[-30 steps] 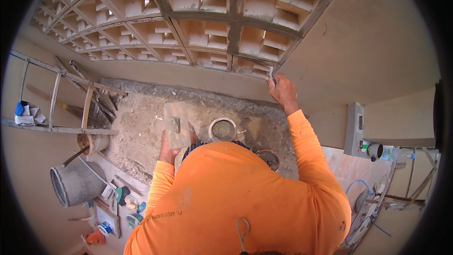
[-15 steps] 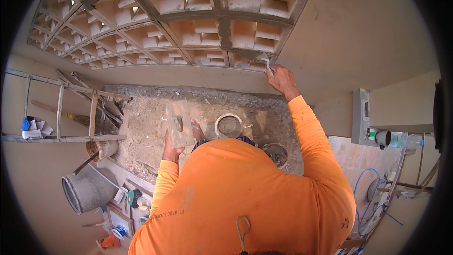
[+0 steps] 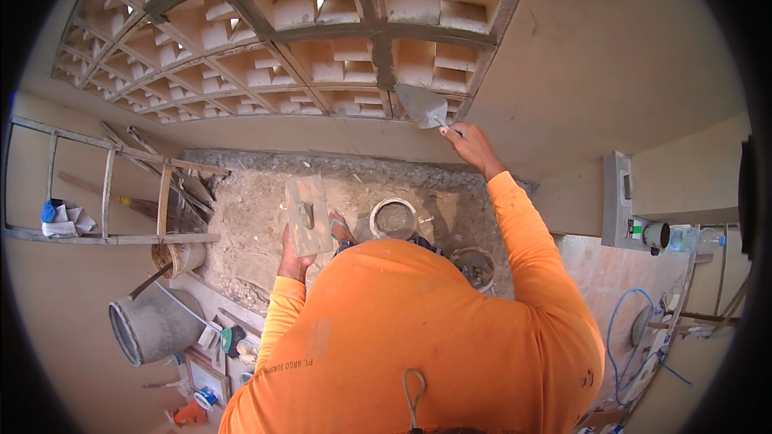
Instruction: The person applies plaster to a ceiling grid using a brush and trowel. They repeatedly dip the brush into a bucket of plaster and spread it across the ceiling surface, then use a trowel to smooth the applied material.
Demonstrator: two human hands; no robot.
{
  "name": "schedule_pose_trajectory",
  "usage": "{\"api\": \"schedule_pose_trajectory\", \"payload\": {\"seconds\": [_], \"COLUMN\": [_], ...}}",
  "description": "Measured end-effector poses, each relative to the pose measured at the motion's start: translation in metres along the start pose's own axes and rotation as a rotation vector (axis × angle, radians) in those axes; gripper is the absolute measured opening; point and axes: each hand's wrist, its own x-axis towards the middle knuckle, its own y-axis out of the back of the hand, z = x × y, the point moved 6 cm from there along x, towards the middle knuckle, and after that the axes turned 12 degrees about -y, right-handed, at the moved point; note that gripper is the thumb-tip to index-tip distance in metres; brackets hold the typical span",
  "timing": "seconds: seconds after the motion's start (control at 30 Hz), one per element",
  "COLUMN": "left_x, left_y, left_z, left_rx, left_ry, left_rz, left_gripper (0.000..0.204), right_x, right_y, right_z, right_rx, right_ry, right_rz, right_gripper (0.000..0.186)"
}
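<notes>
My right hand (image 3: pixel 474 149) is closed around the handle of a pointing trowel (image 3: pixel 421 107), reached out ahead of me. The trowel's flat grey blade is turned toward me, in front of the lowest row of the ventilation block wall (image 3: pixel 371 24), near its right end. Darker, wet-looking mortar covers some of the joints above the blade. Low on the left, my left hand (image 3: pixel 293 261) grips a rectangular plastering float (image 3: pixel 309 229) by its near left edge. The float's handle faces up, and most of the fingers are hidden behind the board.
Beneath me, a round bucket (image 3: pixel 375 217) and a mortar bucket (image 3: pixel 458 257) stand on rubble ground. At left are a wooden ladder (image 3: pixel 108 185), a broom and a large grey drum (image 3: pixel 165 325). A grey electrical box (image 3: pixel 618 201) juts from the right wall; blue hose (image 3: pixel 613 337) lies below.
My right hand has drawn the trowel slightly down and left, away from the joint, and its blade has turned from edge-on to broadside. The left hand and float are nearly still.
</notes>
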Motion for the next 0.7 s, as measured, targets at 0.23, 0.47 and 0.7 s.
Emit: {"api": "schedule_pose_trajectory", "payload": {"seconds": [0.23, 0.47, 0.7], "left_x": [0.006, 0.011, 0.017], "left_y": [-0.001, -0.001, -0.008], "left_z": [0.007, 0.001, -0.006], "left_rx": [0.005, -0.025, -0.078], "left_ry": [-0.038, 0.005, 0.036], "left_rz": [-0.114, -0.031, -0.043], "left_gripper": [0.029, 0.029, 0.030], "right_x": [0.010, 0.009, 0.000], "right_y": [-0.011, -0.009, 0.009], "right_z": [-0.007, -0.011, -0.002], "right_rx": [-0.046, -0.158, -0.254], "right_ry": [0.022, -0.036, 0.024], "right_rz": [0.041, 0.044, 0.182], "right_gripper": [0.049, 0.049, 0.043]}}
